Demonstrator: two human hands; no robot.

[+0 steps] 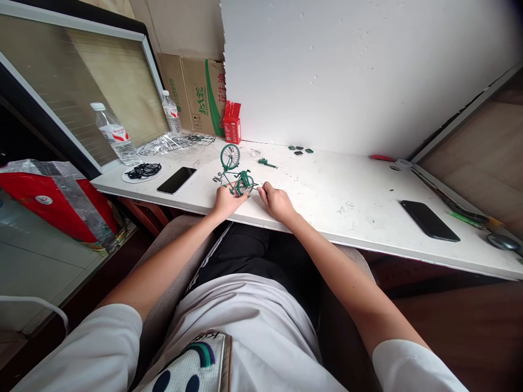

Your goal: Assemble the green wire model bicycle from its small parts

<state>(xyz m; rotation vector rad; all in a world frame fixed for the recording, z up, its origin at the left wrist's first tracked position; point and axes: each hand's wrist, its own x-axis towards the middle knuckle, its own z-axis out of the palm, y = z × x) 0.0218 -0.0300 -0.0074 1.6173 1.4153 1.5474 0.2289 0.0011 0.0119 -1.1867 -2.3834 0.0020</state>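
Observation:
My left hand (229, 201) is closed around the lower part of a small green model bicycle (244, 178) with two spoked wheels. One wheel stands up toward the back and the other lies close to my fingers. Just to the right, my right hand (277, 201) is pinched shut beside the nearer wheel. A thin dark bit shows at its fingertips, too small to name. Beyond the hands lies a green part (266, 163) on the white table (327, 190). Several small dark green pieces (299, 152) are scattered farther back by the wall.
At left are a black phone (177, 180), a white plate of black strips (143, 172) and two water bottles (118, 139). A red box (232, 122) and a cardboard carton (200, 98) stand behind. Another dark phone (430, 220) lies at right, near a mouse (503, 242).

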